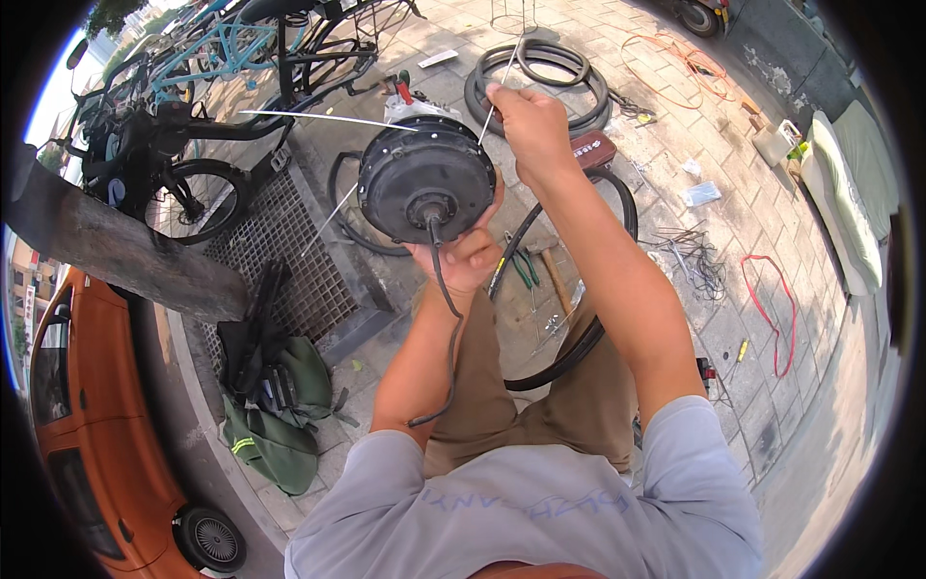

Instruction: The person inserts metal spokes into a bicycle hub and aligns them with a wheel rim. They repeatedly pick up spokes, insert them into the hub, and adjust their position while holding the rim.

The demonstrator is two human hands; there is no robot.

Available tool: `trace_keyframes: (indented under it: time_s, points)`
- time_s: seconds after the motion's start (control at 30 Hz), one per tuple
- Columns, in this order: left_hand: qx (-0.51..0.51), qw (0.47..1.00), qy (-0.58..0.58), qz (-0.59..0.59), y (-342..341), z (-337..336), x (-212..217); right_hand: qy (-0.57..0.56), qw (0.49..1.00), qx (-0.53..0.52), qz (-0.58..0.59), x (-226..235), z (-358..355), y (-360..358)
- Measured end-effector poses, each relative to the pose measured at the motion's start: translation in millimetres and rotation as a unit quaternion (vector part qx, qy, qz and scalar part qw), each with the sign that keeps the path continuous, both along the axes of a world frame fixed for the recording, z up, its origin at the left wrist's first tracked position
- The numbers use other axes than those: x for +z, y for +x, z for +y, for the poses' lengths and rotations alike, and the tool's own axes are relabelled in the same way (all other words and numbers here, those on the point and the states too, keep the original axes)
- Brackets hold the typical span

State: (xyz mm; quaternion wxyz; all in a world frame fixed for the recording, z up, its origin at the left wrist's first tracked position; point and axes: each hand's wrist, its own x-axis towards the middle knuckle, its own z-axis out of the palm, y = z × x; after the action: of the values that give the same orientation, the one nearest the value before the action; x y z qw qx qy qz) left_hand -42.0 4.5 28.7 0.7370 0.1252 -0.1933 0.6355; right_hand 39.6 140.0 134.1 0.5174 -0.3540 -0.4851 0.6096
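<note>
A black wheel hub motor [410, 188] is held up in front of me, its axle side facing me. My left hand [463, 253] is closed around its lower right side from underneath. From the axle a dark cable [450, 372] hangs down along my left forearm. Above the hub's right edge, my right hand [532, 125] pinches a thin metal spoke [487, 121], whose lower end meets the rim of the hub. Another spoke [318, 115] sticks out to the left from the hub's top, and a third spoke [331, 219] slants down from its left edge.
Black tyres [593, 92] lie coiled beyond my right hand; another tyre [579, 352] rests by my legs. Green-handled pliers [526, 270], a hammer [557, 280] and loose spokes [699, 261] lie on the paving. Left are a tree trunk [125, 236], metal grate [289, 241] and green bag [280, 425].
</note>
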Motion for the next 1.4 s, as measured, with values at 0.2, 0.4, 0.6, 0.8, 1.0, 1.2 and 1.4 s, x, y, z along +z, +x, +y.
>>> trace_keyframes:
  time_s: [0.2, 0.4, 0.6, 0.8, 1.0, 1.2, 1.4]
  points:
    - [-0.011, 0.999, 0.032, -0.028, -3.2, 4.1, -14.1, -0.043, 0.999, -0.018, -0.010, -0.1, -8.8, 7.7]
    - [-0.032, 0.998, 0.058, 0.002, -5.8, 5.8, -16.8, 0.074, 0.996, -0.037, -0.036, -1.0, -8.4, 17.9]
    - [-0.027, 0.997, 0.061, -0.025, 4.3, 6.9, -13.2, -0.064, 0.997, -0.042, 0.031, -15.6, -10.3, 22.2]
    - [-0.006, 0.997, 0.067, 0.027, -0.1, 5.8, -9.3, 0.177, 0.974, -0.088, -0.108, 14.5, -18.1, 29.2]
    - [-0.028, 0.995, 0.089, 0.043, -1.7, 9.4, -14.6, -0.139, 0.971, 0.192, -0.040, 2.3, 6.3, 33.0]
    - [-0.005, 0.997, 0.061, 0.044, -3.7, 9.3, -10.7, -0.063, 0.995, 0.061, 0.040, -2.9, -0.2, 41.4]
    - [0.003, 1.000, 0.004, 0.006, 0.4, 1.9, -7.5, -0.158, 0.967, -0.087, 0.179, -25.5, -36.6, 43.4]
